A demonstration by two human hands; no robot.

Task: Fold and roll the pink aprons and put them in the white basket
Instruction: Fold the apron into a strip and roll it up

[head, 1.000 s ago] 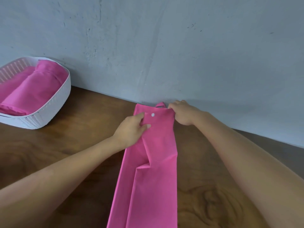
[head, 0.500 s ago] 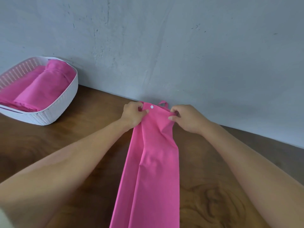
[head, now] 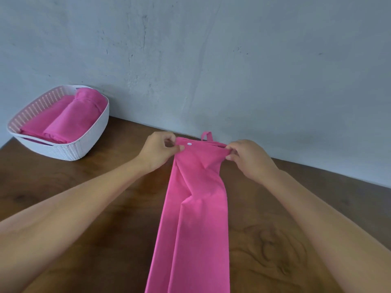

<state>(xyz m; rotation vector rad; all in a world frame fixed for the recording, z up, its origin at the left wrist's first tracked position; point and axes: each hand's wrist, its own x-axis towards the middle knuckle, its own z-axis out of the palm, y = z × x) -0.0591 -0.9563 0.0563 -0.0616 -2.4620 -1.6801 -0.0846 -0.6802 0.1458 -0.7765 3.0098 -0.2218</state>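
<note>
The pink apron [head: 196,218] lies on the wooden table [head: 105,208] as a long, narrow strip. Its long axis runs straight away from the person toward the grey wall [head: 211,60], and its near end drops out of view at the bottom. Both hands are at the far end. The left hand [head: 157,151] pinches the left corner between thumb and curled fingers, just beside the white snap button [head: 189,144]. The right hand [head: 247,159] pinches the right corner the same way, so the top hem is stretched between them and lifted slightly off the wood. A strap loop [head: 207,135] pokes up behind the hem. From where I stand, any roll would have to travel along that axis, from the far end back toward the body, with both hands equally placed for it. The white basket [head: 84,146] sits well off to the left by the wall, nearer the left hand, with rolled aprons [head: 72,117] in it.
</note>
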